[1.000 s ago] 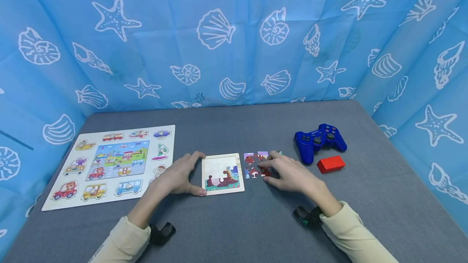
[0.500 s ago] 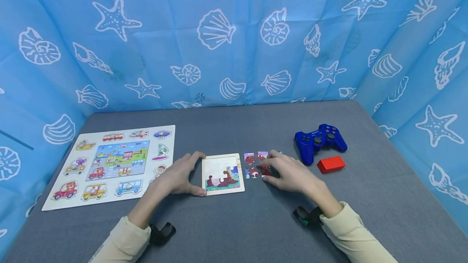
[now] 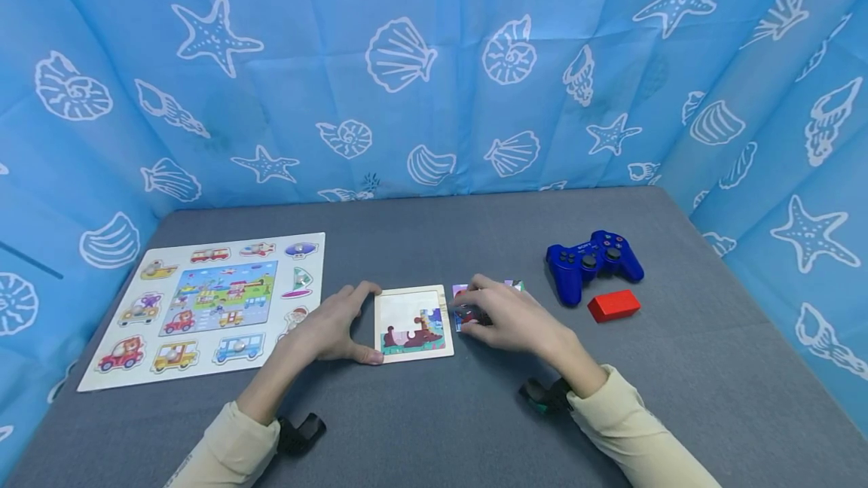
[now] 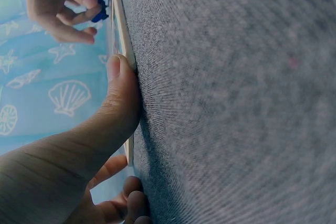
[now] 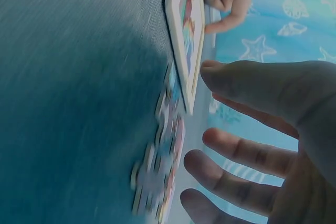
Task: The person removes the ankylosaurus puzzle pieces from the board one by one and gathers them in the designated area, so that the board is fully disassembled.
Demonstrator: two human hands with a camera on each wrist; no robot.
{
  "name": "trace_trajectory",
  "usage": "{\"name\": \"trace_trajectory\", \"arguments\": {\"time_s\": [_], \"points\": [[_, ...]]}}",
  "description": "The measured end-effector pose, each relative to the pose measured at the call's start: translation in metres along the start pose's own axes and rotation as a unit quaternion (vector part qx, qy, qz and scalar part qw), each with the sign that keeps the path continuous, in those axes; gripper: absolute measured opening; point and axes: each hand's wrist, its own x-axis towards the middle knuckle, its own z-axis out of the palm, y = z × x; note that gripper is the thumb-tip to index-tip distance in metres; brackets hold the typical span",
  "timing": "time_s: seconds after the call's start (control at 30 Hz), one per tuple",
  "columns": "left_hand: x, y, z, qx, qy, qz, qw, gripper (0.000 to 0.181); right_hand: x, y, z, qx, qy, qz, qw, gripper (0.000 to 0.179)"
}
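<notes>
A square, pale-wood puzzle frame (image 3: 400, 311), partly filled, lies mid-worktop (image 3: 407, 428); the left hand (image 3: 325, 326) holds its left side between thumb and finger. The right hand (image 3: 511, 315), fingers apart, hovers over flat, colourful puzzle pieces (image 5: 152, 182), too covered to count. Around: one white rectangular vehicle-picture board (image 3: 111, 379), one blue plastic controller (image 3: 594, 263), one red oblong block (image 3: 614, 306).

The left forearm (image 3: 273, 381) and right forearm (image 3: 579, 361) slope inward. The left hand (image 3: 331, 326) has its thumb (image 3: 367, 355) stretched well apart from the forefinger (image 3: 365, 289); the right hand (image 3: 511, 315) is palm down, fingers (image 5: 247, 149) spread, slightly bent.
</notes>
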Motion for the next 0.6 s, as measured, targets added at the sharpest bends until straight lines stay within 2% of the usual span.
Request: {"name": "trace_trajectory", "arguments": {"time_s": [0.23,0.6], "points": [[0.001,-0.001,0.001,-0.001,-0.002,0.001,1.0000,0.103,0.015,-0.014,0.009,-0.016,0.007,-0.042,0.9990,0.031],[0.001,-0.001,-0.001,-0.003,-0.008,-0.002,1.0000,0.102,0.031,-0.033,0.020,-0.032,-0.028,-0.038,0.9984,0.032]]}}
